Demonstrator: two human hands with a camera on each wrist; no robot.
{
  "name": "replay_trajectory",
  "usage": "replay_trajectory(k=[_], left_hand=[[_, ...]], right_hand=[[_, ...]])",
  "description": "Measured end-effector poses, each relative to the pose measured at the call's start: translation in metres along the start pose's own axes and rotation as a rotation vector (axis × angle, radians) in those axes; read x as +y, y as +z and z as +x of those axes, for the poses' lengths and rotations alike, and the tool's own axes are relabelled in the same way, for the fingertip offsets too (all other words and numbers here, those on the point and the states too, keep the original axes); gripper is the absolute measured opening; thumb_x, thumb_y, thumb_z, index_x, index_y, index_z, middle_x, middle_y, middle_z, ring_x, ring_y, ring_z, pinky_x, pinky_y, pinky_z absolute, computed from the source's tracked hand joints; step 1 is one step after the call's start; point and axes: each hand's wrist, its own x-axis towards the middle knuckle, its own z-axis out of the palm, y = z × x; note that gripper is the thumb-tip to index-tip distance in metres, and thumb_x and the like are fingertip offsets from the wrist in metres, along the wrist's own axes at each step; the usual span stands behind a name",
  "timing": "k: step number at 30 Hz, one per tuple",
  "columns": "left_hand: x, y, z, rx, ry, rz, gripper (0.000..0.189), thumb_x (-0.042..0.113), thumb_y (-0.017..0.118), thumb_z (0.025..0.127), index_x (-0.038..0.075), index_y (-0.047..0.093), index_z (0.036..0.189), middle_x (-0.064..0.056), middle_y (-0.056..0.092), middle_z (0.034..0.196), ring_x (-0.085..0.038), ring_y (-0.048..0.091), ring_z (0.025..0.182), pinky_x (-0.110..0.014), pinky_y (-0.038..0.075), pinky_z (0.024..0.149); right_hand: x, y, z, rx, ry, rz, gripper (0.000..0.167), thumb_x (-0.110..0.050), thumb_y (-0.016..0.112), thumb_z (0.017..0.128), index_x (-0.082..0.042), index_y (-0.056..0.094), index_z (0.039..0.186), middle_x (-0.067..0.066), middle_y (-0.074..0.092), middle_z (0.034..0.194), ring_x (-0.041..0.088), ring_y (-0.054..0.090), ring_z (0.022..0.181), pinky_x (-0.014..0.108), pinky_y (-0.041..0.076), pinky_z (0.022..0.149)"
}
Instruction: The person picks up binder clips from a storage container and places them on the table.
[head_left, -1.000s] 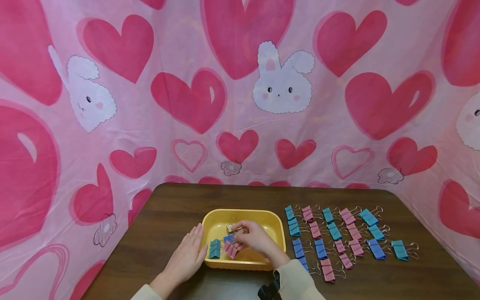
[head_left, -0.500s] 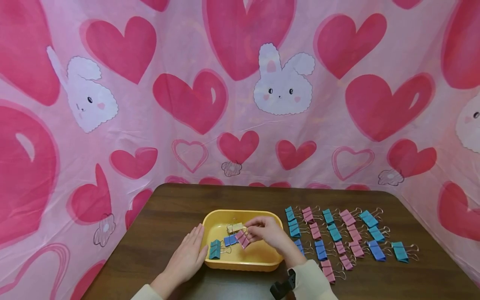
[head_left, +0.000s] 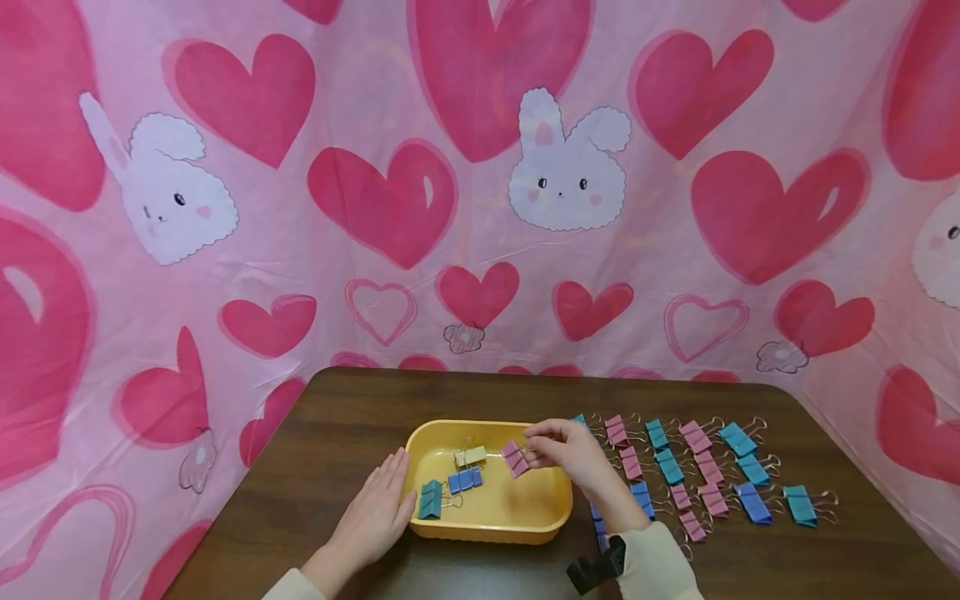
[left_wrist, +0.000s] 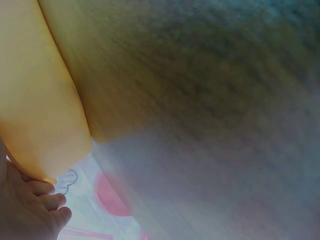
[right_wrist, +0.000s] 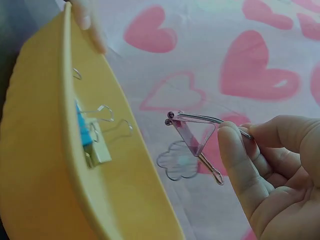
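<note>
Over the right part of a yellow tray (head_left: 517, 527), my right hand (head_left: 573, 454) pinches a pink binder clip (head_left: 514, 459) by a wire handle. The right wrist view shows the binder clip (right_wrist: 190, 137) hanging from thumb and fingertip, one handle pointing down. My left hand (head_left: 375, 508) rests with straight fingers against the tray's left rim; in the left wrist view its fingers (left_wrist: 52, 202) touch the tray's outer side. Inside the tray lie a teal binder clip (head_left: 430, 500), a blue binder clip (head_left: 465, 479) and a pale yellow binder clip (head_left: 471, 456).
Right of the tray, several teal, pink and blue binder clips (head_left: 696, 435) lie in rows on the dark wooden table (head_left: 300, 467). My right forearm covers some of them. A pink heart-patterned cloth (head_left: 480, 208) hangs behind the table.
My right hand has lifted the pink binder clip from among the others and carried it rightward across the tray. The pale yellow and blue clips are now uncovered. My left hand has stayed put.
</note>
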Motion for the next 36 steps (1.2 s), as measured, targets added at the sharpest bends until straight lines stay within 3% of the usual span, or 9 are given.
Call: replay_trajectory(k=[15, 19, 24, 27, 30, 34, 36], left_hand=[[0.0, 0.001, -0.001, 0.023, 0.009, 0.006, 0.056, 0.023, 0.054, 0.091, -0.009, 0.038, 0.135, -0.022, 0.036, 0.14, -0.035, 0.034, 0.128, -0.047, 0.028, 0.103], [0.0, 0.001, -0.001, 0.024, 0.008, 0.004, 0.056, 0.023, 0.053, 0.092, -0.009, 0.038, 0.135, -0.021, 0.036, 0.14, -0.035, 0.034, 0.128, -0.047, 0.028, 0.103], [0.0, 0.001, 0.0, 0.02, 0.006, 0.006, 0.056, 0.023, 0.053, 0.092, -0.009, 0.037, 0.135, -0.022, 0.036, 0.14, -0.035, 0.034, 0.128, -0.048, 0.028, 0.103], [0.001, 0.0, 0.0, 0.014, 0.003, 0.007, 0.056, 0.023, 0.053, 0.092, -0.009, 0.037, 0.135, -0.022, 0.035, 0.14, -0.035, 0.034, 0.128, -0.048, 0.028, 0.103], [0.001, 0.0, 0.0, 0.012, 0.005, 0.006, 0.057, 0.023, 0.053, 0.092, -0.009, 0.037, 0.135, -0.022, 0.035, 0.14, -0.035, 0.034, 0.128, -0.048, 0.028, 0.103], [0.002, -0.001, 0.0, 0.007, 0.005, 0.008, 0.057, 0.023, 0.053, 0.092, -0.01, 0.037, 0.135, -0.022, 0.036, 0.14, -0.035, 0.034, 0.128, -0.048, 0.028, 0.103], [0.002, -0.002, 0.0, 0.003, 0.001, 0.008, 0.057, 0.023, 0.053, 0.092, -0.01, 0.036, 0.135, -0.022, 0.036, 0.14, -0.035, 0.034, 0.128, -0.048, 0.028, 0.103]], right_hand=[[-0.006, -0.05, -0.027, 0.152, -0.032, -0.038, 0.032, -0.006, 0.057, 0.09, 0.017, 0.054, 0.112, 0.02, 0.063, 0.091, 0.019, 0.067, 0.074, 0.034, 0.054, 0.071], [-0.008, -0.068, -0.037, 0.214, -0.078, -0.019, 0.028, -0.005, 0.056, 0.091, 0.016, 0.056, 0.109, 0.014, 0.065, 0.085, 0.017, 0.066, 0.072, 0.031, 0.054, 0.07], [-0.008, -0.092, -0.049, 0.267, -0.114, -0.005, 0.024, -0.009, 0.056, 0.092, 0.008, 0.061, 0.107, 0.005, 0.066, 0.084, 0.015, 0.066, 0.072, 0.027, 0.054, 0.069], [0.0, -0.109, -0.054, 0.295, -0.12, 0.002, 0.025, -0.013, 0.056, 0.092, 0.005, 0.063, 0.108, 0.007, 0.066, 0.085, 0.017, 0.067, 0.073, 0.028, 0.053, 0.071], [0.001, -0.12, -0.062, 0.327, -0.108, 0.018, 0.018, -0.015, 0.057, 0.092, -0.007, 0.068, 0.103, 0.006, 0.066, 0.084, 0.016, 0.067, 0.073, 0.026, 0.053, 0.071], [-0.008, -0.127, -0.074, 0.331, -0.128, 0.066, 0.02, -0.009, 0.054, 0.093, -0.02, 0.071, 0.093, 0.001, 0.066, 0.081, 0.013, 0.067, 0.071, 0.025, 0.053, 0.067], [-0.007, -0.135, -0.079, 0.319, -0.141, 0.084, 0.022, -0.007, 0.052, 0.093, -0.018, 0.071, 0.094, 0.0, 0.066, 0.081, 0.013, 0.067, 0.072, 0.025, 0.053, 0.067]])
